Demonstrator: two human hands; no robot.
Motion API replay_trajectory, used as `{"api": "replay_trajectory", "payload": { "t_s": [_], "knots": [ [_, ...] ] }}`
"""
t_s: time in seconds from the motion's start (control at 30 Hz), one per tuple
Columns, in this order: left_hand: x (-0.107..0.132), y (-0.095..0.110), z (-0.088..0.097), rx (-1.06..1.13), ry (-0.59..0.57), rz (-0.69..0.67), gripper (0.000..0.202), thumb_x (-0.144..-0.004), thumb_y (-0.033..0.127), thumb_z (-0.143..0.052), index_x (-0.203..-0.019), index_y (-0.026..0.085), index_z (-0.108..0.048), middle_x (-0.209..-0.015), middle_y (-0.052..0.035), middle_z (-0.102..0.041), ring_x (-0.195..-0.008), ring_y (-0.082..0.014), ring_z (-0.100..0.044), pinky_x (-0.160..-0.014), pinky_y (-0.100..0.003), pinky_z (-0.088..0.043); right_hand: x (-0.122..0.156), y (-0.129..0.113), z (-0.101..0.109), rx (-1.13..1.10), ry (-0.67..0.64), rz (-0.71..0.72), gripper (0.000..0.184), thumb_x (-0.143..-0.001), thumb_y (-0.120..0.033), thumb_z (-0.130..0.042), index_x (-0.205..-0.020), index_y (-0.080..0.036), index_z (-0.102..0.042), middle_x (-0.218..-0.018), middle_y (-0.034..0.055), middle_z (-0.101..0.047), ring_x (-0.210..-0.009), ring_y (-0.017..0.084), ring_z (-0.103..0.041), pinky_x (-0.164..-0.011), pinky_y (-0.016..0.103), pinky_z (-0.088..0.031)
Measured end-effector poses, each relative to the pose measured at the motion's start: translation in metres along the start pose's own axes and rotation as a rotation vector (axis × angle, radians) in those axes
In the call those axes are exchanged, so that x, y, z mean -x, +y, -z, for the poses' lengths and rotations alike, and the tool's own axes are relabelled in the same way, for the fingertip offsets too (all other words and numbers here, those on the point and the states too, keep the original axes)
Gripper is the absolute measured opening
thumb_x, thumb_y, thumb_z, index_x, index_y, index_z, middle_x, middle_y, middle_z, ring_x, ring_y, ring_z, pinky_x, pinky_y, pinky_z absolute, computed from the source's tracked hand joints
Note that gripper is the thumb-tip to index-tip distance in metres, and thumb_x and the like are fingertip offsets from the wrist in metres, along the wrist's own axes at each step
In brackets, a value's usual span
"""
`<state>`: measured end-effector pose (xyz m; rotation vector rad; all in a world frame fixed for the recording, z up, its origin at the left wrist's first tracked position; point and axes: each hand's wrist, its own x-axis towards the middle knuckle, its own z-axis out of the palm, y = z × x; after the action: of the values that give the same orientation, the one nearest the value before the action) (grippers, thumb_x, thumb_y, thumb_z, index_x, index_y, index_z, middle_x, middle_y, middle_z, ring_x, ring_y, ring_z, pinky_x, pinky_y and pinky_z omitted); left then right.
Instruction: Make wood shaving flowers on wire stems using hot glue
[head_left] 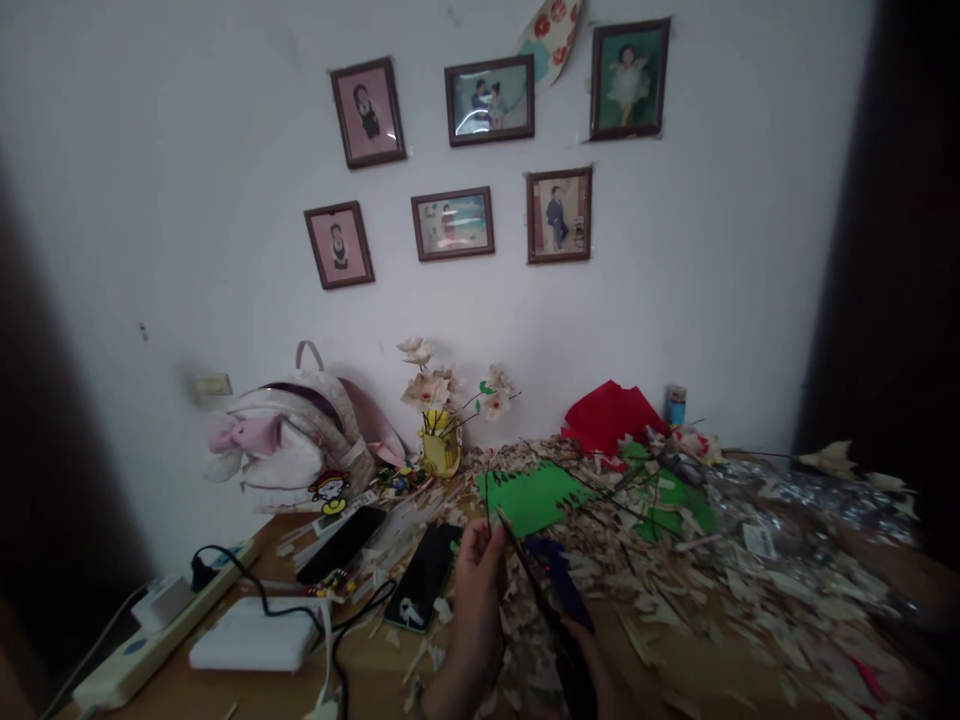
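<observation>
My left hand (476, 590) rises from the lower middle, its fingers pinched around a thin dark stem (489, 495). My right hand (592, 665) is partly visible at the bottom edge, wrapped around the lower end of a long dark rod (536, 600). The rod's upper tip reaches my left fingertips. Just beyond it lies a dark blue object (559, 580) with a small red dot, and I cannot tell what it is. Pale wood-like shavings (660, 590) are heaped on the wooden table (225, 690) around both hands.
Green paper (529, 498) and red paper (611, 415) lie among the shavings. Left of my hands are a smartphone (424, 578), a second phone (341, 545), a white power bank (255, 635) and a power strip (161, 625). A backpack (300, 430) and potted paper flowers (440, 450) stand against the wall.
</observation>
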<state>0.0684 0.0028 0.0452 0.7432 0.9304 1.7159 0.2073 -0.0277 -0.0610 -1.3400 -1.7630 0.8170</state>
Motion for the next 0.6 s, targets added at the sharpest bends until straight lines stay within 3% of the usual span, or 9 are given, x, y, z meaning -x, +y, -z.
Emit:
{"api": "replay_trajectory", "payload": {
  "t_s": [0.33, 0.6],
  "knots": [
    [-0.010, -0.015, 0.006, 0.001, -0.119, 0.001, 0.043, -0.055, 0.047, -0.077, -0.069, 0.020, -0.047, -0.053, 0.0112, -0.038, -0.041, -0.0032, -0.026, -0.041, -0.017, -0.016, 0.003, -0.014, 0.008, -0.011, 0.022, -0.035, 0.068, -0.063, -0.039, -0.056, -0.123, -0.009, -0.052, -0.120, 0.0146, -0.061, -0.108, 0.028, -0.059, -0.091, 0.030, -0.047],
    [-0.004, -0.003, 0.000, -0.053, -0.029, 0.017, 0.049, -0.050, 0.054, -0.077, -0.072, 0.019, -0.050, -0.052, 0.0104, -0.040, -0.041, -0.0030, -0.027, -0.042, -0.017, -0.018, -0.001, 0.001, 0.000, -0.115, -0.006, 0.038, 0.068, -0.063, -0.042, -0.056, -0.121, -0.006, -0.055, -0.121, 0.0161, -0.061, -0.111, 0.027, -0.057, -0.093, 0.028, -0.044]
  ]
}}
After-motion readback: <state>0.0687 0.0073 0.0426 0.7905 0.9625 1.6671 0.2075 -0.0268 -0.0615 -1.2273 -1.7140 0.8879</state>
